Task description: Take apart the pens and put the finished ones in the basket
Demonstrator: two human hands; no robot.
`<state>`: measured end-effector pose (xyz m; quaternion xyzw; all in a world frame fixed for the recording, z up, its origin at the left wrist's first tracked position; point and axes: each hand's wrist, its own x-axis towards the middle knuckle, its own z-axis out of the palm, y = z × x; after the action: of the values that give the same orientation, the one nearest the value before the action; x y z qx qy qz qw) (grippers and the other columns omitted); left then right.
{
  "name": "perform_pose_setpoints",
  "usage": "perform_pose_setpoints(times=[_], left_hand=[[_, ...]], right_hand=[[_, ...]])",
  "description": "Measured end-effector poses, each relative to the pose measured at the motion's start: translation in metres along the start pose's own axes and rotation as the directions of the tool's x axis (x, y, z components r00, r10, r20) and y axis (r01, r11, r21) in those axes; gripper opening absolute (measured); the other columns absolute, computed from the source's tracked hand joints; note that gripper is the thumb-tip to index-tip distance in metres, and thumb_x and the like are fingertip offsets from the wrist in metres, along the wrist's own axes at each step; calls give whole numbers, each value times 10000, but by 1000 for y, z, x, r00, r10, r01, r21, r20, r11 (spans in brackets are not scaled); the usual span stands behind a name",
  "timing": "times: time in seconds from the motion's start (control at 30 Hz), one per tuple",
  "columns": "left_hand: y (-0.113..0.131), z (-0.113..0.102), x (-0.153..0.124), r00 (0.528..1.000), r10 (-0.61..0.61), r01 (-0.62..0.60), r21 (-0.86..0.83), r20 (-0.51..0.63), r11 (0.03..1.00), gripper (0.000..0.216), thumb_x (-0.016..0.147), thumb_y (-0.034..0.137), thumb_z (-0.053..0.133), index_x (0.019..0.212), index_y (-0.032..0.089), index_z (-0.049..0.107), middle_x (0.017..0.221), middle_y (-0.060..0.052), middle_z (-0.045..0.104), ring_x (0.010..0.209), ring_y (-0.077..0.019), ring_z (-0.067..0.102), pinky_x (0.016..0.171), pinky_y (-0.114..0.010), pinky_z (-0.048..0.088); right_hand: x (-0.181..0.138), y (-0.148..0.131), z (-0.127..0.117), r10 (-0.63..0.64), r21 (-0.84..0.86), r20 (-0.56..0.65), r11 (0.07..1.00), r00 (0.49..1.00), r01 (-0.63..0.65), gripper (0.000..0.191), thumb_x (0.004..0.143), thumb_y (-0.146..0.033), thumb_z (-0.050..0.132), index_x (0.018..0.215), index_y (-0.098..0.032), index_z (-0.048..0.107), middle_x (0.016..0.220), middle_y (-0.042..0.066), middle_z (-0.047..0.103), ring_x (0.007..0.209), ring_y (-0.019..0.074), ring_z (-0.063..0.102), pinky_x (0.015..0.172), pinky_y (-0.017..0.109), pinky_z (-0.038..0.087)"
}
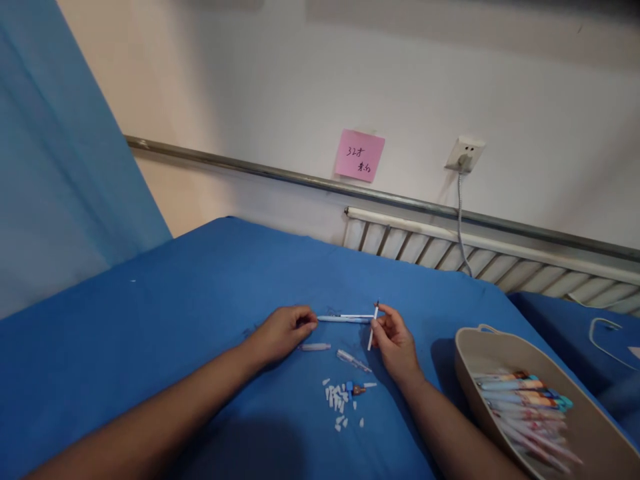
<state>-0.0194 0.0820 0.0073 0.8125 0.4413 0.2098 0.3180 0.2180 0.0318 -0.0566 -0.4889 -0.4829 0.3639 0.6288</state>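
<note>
My left hand [283, 331] is closed on one end of a pale blue pen barrel [345, 319] held level just above the blue table [200, 300]. My right hand [393, 340] pinches a thin white refill [373, 328], upright at the barrel's other end. Below the hands lie a pen cap [315, 347], a clear pen part [353, 360] and a scatter of several small white bits [340, 398].
A beige basket [473, 350] with several coloured pens [525, 400] stands at the right. A second basket's handle [607, 340] shows at the far right. Behind are a radiator [490, 257], a wall socket with cable [465, 157], a pink note [359, 155] and a blue curtain [60, 147].
</note>
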Motion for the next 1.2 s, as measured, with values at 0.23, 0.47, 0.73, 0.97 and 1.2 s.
perform_pose_setpoints(times=[0.23,0.47,0.73,0.97,1.2], left_hand=[[-4,6,-20,988,103,-131,265,118,955,203,802,363,592,927,206,626,912,-38,617,854,-203,558,748,-287,400],[1,17,-17,993,117,-119,214,23,969,289,886,441,454,877,187,592,844,-50,612,801,-203,545,708,-295,398],[23,32,15,991,-98,51,-406,-96,912,285,747,438,599,777,155,595,671,9,579,602,-128,491,561,-227,346],[13,29,37,954,-283,84,-818,-99,570,270,669,361,709,779,141,599,573,40,504,506,-83,407,497,-199,298],[-9,16,30,953,-302,126,-936,22,329,258,653,265,775,825,157,616,739,7,599,588,-74,475,588,-199,376]], right_hand=[[-1,3,-1,2,-2,2,1000,1000,-2,392,811,-391,597,1137,-203,489,682,-46,483,504,86,456,458,208,406],[1,3,1,-7,26,-3,1000,1000,7,383,810,-386,595,1134,-204,500,676,-48,485,497,83,454,451,202,401],[3,6,2,1,44,0,999,1000,-1,394,800,-394,606,1127,-197,511,663,-52,474,507,84,448,462,202,395],[4,5,-2,-18,12,-14,1000,1000,18,374,804,-390,601,1113,-198,515,678,-41,489,523,92,458,467,205,403],[-3,8,-2,-91,-113,75,989,993,99,326,847,-335,550,1139,-195,514,704,-25,503,527,88,458,470,204,386]])
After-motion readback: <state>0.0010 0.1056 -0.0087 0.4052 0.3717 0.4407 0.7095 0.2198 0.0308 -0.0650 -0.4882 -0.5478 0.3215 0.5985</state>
